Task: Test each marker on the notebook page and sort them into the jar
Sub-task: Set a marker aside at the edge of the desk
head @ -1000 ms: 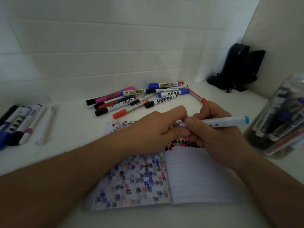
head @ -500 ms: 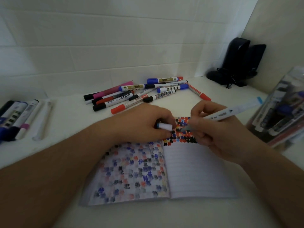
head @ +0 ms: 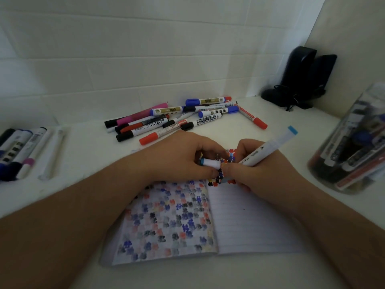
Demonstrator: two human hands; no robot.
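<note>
An open notebook point(head: 250, 222) lies on the white desk, its left page covered in colored blotches and a band of marks across the top of the right page. My right hand point(head: 262, 172) grips a white marker point(head: 268, 149) with a light-blue end, tip down on the right page's marks. My left hand point(head: 183, 159) holds the marker's white cap point(head: 210, 164) just left of that tip. A clear jar point(head: 352, 147) holding several markers stands at the right edge.
A pile of several markers point(head: 183, 119) lies behind the notebook near the tiled wall. More markers point(head: 23, 151) lie in a row at the far left. Two black speakers point(head: 300, 78) with a cord stand in the back right corner.
The cap came off the marker into my left hand. My right hand tilted the marker upright and lowered its tip onto the right page.
</note>
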